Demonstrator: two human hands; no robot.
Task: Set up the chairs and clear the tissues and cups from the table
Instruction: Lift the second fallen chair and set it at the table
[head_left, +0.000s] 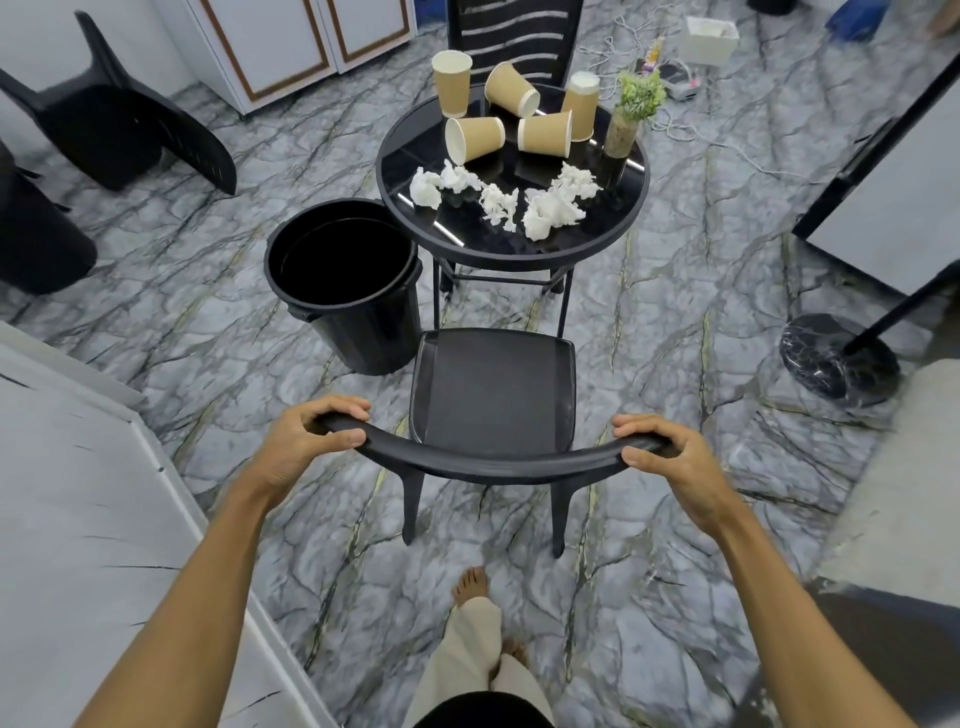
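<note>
A black chair (493, 389) stands upright in front of me, its seat facing the round black glass table (511, 247). My left hand (306, 441) grips the left end of its curved backrest. My right hand (670, 457) grips the right end. On the table lie several brown paper cups (545, 134), some upright and some tipped over, and several crumpled white tissues (550, 210). A small potted plant (631, 111) stands at the table's right edge. A second black chair (514, 39) stands behind the table. Another black chair (130, 130) lies tipped over at the far left.
An open black bin (348, 280) stands left of the table, close to the chair seat. A round marble stand base (839, 358) sits on the floor to the right. White cabinets (291, 47) line the back wall. Cables and a white box (709, 39) lie beyond the table.
</note>
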